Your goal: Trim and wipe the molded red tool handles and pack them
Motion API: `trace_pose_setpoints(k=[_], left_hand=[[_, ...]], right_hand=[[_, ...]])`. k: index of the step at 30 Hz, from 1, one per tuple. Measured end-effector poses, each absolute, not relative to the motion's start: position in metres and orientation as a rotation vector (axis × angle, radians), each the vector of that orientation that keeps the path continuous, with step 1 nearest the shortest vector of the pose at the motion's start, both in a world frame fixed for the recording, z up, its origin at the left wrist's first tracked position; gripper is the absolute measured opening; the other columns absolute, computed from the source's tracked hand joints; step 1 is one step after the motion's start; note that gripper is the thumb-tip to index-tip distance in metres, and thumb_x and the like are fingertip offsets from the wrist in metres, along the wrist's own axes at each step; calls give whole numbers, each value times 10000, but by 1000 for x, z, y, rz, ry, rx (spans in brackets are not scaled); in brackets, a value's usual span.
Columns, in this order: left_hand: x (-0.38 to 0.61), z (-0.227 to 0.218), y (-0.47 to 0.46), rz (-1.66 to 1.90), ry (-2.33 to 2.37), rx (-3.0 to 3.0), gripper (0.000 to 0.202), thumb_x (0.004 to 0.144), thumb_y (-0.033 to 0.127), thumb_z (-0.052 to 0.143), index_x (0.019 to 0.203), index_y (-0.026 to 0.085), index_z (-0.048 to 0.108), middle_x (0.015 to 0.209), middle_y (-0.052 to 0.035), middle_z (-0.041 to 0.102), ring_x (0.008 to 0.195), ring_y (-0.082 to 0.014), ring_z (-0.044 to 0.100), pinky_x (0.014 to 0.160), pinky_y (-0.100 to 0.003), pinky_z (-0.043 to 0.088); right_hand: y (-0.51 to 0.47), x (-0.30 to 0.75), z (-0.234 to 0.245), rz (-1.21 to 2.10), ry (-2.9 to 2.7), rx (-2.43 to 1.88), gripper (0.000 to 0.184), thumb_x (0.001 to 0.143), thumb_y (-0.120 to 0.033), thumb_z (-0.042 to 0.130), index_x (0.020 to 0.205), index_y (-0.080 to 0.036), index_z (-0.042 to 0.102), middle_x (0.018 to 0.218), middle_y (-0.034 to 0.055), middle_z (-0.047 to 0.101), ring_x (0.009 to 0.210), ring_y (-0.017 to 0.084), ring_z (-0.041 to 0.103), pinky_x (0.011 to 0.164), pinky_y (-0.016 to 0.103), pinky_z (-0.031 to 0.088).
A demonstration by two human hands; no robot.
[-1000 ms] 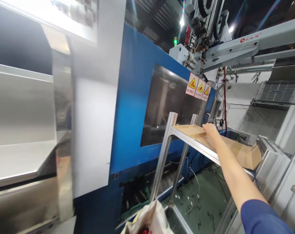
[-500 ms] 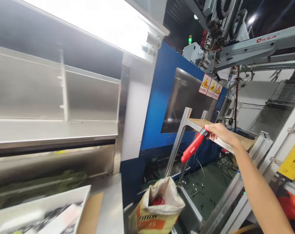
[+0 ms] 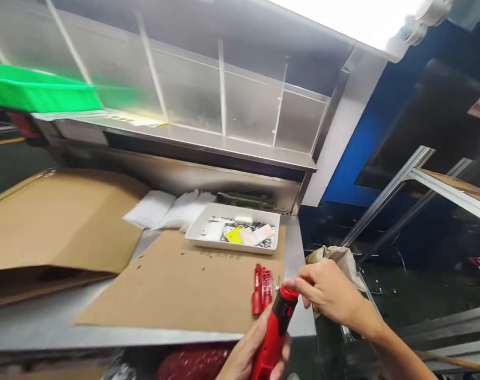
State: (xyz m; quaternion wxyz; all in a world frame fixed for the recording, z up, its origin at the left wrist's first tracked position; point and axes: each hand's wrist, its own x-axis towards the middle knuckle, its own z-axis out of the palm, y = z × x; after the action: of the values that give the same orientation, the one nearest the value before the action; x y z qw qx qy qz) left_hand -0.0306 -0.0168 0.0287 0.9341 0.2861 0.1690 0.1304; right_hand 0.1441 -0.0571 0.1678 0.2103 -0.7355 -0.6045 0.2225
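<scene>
My left hand (image 3: 259, 345) is wrapped round a red-and-black cylindrical handheld tool (image 3: 273, 335), tilted with its red collar end pointing up and away from me. My right hand (image 3: 330, 290) has its fingers curled, and its thumb and fingertips are at that collar end, pinching it. The exact kind of tool cannot be made out. Just beyond it, on the cardboard sheet (image 3: 184, 290), lie several red elongated plastic pieces (image 3: 257, 290). A thin shiny bit shows beside the collar, too small to name.
A white tray (image 3: 229, 245) with small dark parts and cards stands at the sheet's back. White bags (image 3: 184, 210) lie left of it, beside a big cardboard box (image 3: 65, 216). A green bin (image 3: 41, 95) sits on the shelf. An open sack (image 3: 342, 258) stands right of the bench.
My view has swung left to the bench. My right hand, which held a red handle-shaped thing out by the metal frame, is now over the bench edge. My left hand has come into view.
</scene>
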Motion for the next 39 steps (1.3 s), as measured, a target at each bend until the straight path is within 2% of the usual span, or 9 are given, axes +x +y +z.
trace_pose_setpoints(k=[2,4,6,9,14,18,24,34,39], left_hand=[[-52,26,-18,345,418,595,593,812,649,594,1231,236,519,677,2,658,372,-56,459,350,-150,346],[-72,21,-17,326,463,613,658,787,672,605,1260,232,478,657,9,650,369,-66,467,349,-156,374],[-89,15,-15,280,469,612,692,743,704,628,1205,205,497,620,13,639,354,-77,474,352,-173,400],[-107,5,-11,227,456,601,691,734,696,647,1192,202,489,635,10,651,365,-90,508,368,-182,411],[-121,-3,-11,147,411,597,831,748,700,630,1373,233,347,636,3,667,403,-116,551,376,-180,401],[-122,-8,-15,121,408,585,925,742,715,622,1434,230,245,628,-1,663,397,-126,555,375,-188,407],[-118,-12,-21,72,357,574,778,802,678,580,1389,239,319,662,3,654,407,-110,545,383,-180,404],[-108,6,-24,37,399,581,886,722,724,633,1384,231,313,645,18,631,416,-102,509,385,-182,430],[-106,14,-26,38,453,572,837,759,696,619,1392,223,344,649,19,611,437,-91,489,385,-164,404]], right_hand=[[-59,136,168,603,-1724,-1985,319,915,-412,566,730,-198,713,686,-4,669,615,122,584,594,241,385],[-60,128,167,650,-1792,-1886,165,857,-390,665,851,-250,753,1001,15,681,887,155,631,755,241,444],[-60,118,162,778,-1854,-1814,161,791,-376,745,919,-280,764,1269,36,580,1166,206,558,970,291,418],[-56,98,150,975,-1872,-1760,226,755,-330,772,966,-250,754,1430,73,466,1364,257,395,1134,388,294],[-48,79,128,1119,-1768,-1704,98,734,-244,756,809,-207,704,1381,69,531,1318,255,454,1129,403,298],[-50,77,116,1248,-1580,-1674,175,700,-250,768,724,-196,602,1332,74,575,1281,260,486,1117,423,297],[-57,76,115,1324,-1527,-1730,192,676,-254,761,723,-189,586,1372,79,548,1338,301,418,1135,461,257],[-64,83,115,1301,-1506,-1725,116,671,-181,725,732,-192,626,1367,90,569,1314,279,469,1134,459,264],[-64,87,108,1368,-1516,-1676,62,700,-186,707,665,-178,656,1355,96,584,1306,291,479,1112,472,277]])
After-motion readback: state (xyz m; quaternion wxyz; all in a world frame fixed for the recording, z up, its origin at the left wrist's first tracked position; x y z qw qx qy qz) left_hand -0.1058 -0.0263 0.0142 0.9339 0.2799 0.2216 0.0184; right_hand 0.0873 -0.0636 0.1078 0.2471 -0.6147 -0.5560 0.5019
